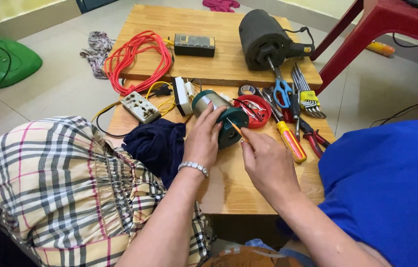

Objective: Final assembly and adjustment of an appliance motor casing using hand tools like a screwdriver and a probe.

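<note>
Take the small motor, a silver cylinder with a dark green end cap lying on its side on the wooden worktop, as your landmark. Far to its left a green fan base sits on the floor, and nearer to it a checked cloth covers your left knee. Left of the motor and further back, a coil of red cable lies on the worktop, with a white power strip and yellow wires just in front of the coil. A dark blue cloth lies bunched just left of the motor, touching your left hand. That hand, with a beaded bracelet at the wrist, is wrapped over the near side of the motor, its fingers curled closed on the body. Your right hand sits just right of the motor, its fingers pinched shut on a thin orange tool whose tip points at the green end cap; you cannot tell whether the tip touches it. Behind the motor stands a black box and, further right, a large dark cylindrical motor. Right of the small motor lie a red round lid, blue-handled scissors, a yellow-handled screwdriver, red-handled pliers and a set of hex keys. A blue cloth covers your right knee.
</note>
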